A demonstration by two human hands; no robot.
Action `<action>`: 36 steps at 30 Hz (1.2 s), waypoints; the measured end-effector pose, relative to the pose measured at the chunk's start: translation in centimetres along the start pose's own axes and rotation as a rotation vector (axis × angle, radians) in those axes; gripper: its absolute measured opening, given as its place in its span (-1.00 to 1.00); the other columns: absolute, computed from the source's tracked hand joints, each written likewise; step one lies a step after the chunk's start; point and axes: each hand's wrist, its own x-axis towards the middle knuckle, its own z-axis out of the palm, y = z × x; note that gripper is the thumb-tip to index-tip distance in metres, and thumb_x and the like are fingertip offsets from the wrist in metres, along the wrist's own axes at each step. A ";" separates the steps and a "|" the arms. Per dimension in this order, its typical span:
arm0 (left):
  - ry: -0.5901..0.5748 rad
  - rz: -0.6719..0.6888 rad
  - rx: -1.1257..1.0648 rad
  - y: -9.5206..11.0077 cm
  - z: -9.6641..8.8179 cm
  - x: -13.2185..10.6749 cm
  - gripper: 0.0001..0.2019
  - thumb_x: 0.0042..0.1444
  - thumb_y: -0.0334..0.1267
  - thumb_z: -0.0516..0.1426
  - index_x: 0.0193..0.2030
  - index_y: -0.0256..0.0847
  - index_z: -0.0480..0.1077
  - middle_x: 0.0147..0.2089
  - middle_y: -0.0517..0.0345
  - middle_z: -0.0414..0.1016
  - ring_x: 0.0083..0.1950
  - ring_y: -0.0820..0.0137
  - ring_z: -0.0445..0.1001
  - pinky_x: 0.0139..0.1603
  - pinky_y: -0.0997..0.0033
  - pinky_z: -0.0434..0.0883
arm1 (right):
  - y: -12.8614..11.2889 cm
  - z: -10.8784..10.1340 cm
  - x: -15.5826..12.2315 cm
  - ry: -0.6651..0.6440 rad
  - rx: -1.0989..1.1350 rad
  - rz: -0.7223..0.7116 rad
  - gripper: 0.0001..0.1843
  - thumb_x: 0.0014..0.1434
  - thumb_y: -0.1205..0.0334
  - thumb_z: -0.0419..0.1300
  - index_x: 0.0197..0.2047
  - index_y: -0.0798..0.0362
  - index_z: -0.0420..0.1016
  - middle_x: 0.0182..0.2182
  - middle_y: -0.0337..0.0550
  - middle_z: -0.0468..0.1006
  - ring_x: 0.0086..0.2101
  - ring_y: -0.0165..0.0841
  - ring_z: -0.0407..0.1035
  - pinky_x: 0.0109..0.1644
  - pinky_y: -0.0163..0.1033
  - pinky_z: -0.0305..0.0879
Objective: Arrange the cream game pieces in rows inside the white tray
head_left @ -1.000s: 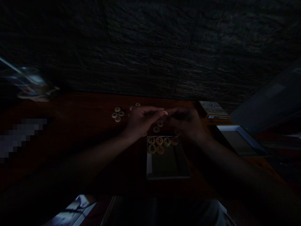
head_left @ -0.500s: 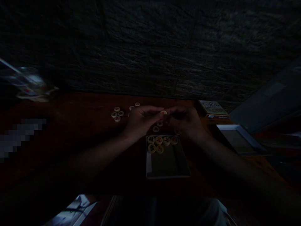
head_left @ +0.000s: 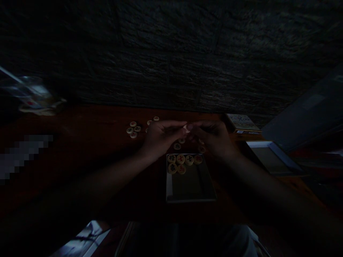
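The scene is very dark. My left hand [head_left: 160, 137] and my right hand [head_left: 213, 139] meet above a wooden table, fingertips pinched together on one small round game piece [head_left: 185, 127]. Just below them lies a shallow square tray [head_left: 190, 187] with several round pale pieces [head_left: 181, 164] marked in red or black along its far edge. Loose pieces [head_left: 178, 145] sit on the table between the tray and my hands.
A small cluster of round pieces [head_left: 133, 130] lies to the left on the table [head_left: 88, 142]. A printed box [head_left: 242, 123] and a white-rimmed lid or tray [head_left: 273, 159] are at the right. Clutter [head_left: 32, 96] sits at far left. A dark stone wall stands behind.
The piece between my fingertips has turned from face-on to nearly edge-on and is more covered. Both hands stay almost in place.
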 end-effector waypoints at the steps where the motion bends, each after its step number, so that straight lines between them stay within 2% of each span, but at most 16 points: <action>1: 0.009 -0.011 -0.036 -0.1 0.0 0.1 -0.69 0.02 -0.12 0.45 -0.10 -0.19 0.69 -0.11 -0.01 0.74 -0.14 0.24 0.72 0.00 0.21 0.65 | -0.1 0.0 0.0 0.004 0.002 0.002 -0.62 0.10 -0.12 0.47 -0.24 0.05 0.76 -0.47 -0.15 0.68 -0.48 -0.40 0.50 -0.38 -0.31 0.44; 4: 0.007 -0.029 -0.121 -0.3 -0.1 0.2 -0.69 0.04 -0.14 0.45 -0.09 -0.16 0.69 -0.05 -0.01 0.73 -0.09 0.24 0.71 0.08 0.16 0.63 | -0.2 -0.1 -0.1 0.006 0.021 -0.004 -0.64 0.05 -0.04 0.52 -0.16 0.00 0.77 -0.38 -0.15 0.72 -0.43 -0.38 0.53 -0.31 -0.29 0.46; 9: 0.001 0.000 -0.047 -0.4 -0.1 0.2 -0.63 -0.02 -0.21 0.48 -0.04 -0.16 0.68 0.01 -0.01 0.72 0.01 0.21 0.69 0.12 0.19 0.60 | 0.1 -0.1 -0.1 -0.011 0.083 -0.009 -0.60 -0.04 0.06 0.58 -0.12 -0.02 0.76 -0.22 -0.13 0.76 -0.31 -0.33 0.60 -0.18 -0.25 0.51; 15: -0.012 0.101 0.072 -0.2 0.0 0.2 -0.73 -0.02 -0.24 0.46 -0.14 -0.21 0.68 -0.11 -0.01 0.74 -0.13 0.24 0.71 -0.05 0.26 0.63 | 0.6 -0.1 0.0 0.029 0.022 0.004 -0.62 -0.04 -0.03 0.57 -0.25 0.06 0.76 -0.41 -0.11 0.72 -0.48 -0.40 0.49 -0.40 -0.31 0.40; 23: -0.004 0.069 0.057 0.0 0.3 -0.1 -0.76 0.09 -0.15 0.40 -0.14 -0.23 0.69 -0.21 0.01 0.74 -0.23 0.27 0.72 -0.19 0.33 0.64 | 0.0 0.0 -0.1 0.046 -0.078 -0.073 -0.64 0.04 -0.09 0.52 -0.35 0.07 0.74 -0.49 -0.14 0.69 -0.50 -0.38 0.52 -0.41 -0.34 0.42; 29: -0.007 0.148 0.135 -0.2 0.3 -0.2 -0.78 0.03 -0.28 0.43 -0.15 -0.21 0.69 -0.15 0.01 0.75 -0.22 0.27 0.72 -0.19 0.36 0.64 | -0.1 0.0 -0.2 0.066 -0.100 -0.102 -0.65 0.02 -0.07 0.54 -0.37 0.07 0.73 -0.47 -0.13 0.69 -0.52 -0.39 0.50 -0.44 -0.34 0.40; 36: 0.015 0.008 -0.013 0.1 0.2 -0.1 -0.74 0.05 -0.14 0.44 -0.16 -0.23 0.69 -0.18 0.00 0.74 -0.21 0.26 0.72 -0.10 0.27 0.67 | -0.2 0.0 0.0 -0.013 -0.078 -0.091 -0.68 0.11 -0.05 0.48 -0.32 0.07 0.75 -0.47 -0.15 0.70 -0.50 -0.41 0.52 -0.39 -0.35 0.42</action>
